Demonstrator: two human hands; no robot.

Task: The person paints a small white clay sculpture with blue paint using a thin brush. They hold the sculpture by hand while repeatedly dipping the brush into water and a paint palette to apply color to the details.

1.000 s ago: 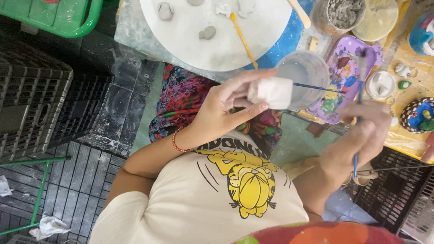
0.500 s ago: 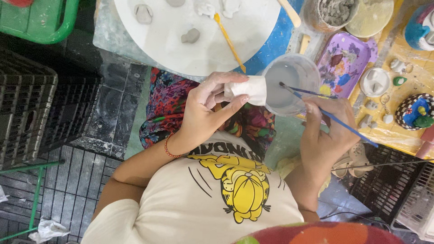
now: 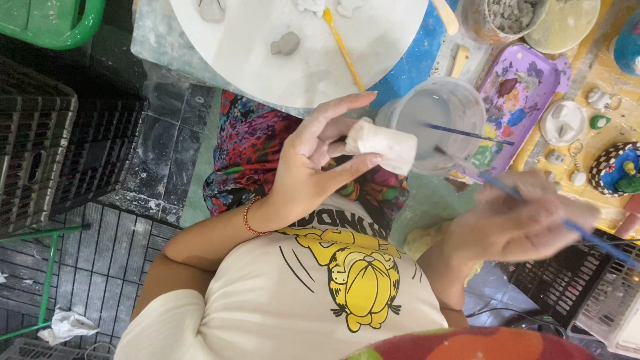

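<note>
Head view, looking down over the person's chest. Round white board (image 3: pixel 267 53) is lying at the top on a blue table (image 3: pixel 413 63), carrying small grey clay lumps (image 3: pixel 285 44) and a yellow-handled tool (image 3: pixel 343 47). Purple paint palette (image 3: pixel 527 93) is sitting to the right of it, smeared with several colours. Clear plastic cup of cloudy water (image 3: pixel 433 120) is standing between board and palette, with a dark brush (image 3: pixel 467 133) resting across its mouth. Left hand (image 3: pixel 313 167) is holding a small white clay piece (image 3: pixel 381 145) just in front of the cup; the thumb is pressing from below and the fingertips (image 3: pixel 327 143) are closing on its near end, so the piece is projecting rightward beyond the grip, toward the cup. Right hand (image 3: pixel 520 220), blurred, is closing around a blue-handled paintbrush (image 3: pixel 573 227); the handle is running out past the hand to the lower right, and the tip is pointing up-left, near the white piece but apart from it.
</note>
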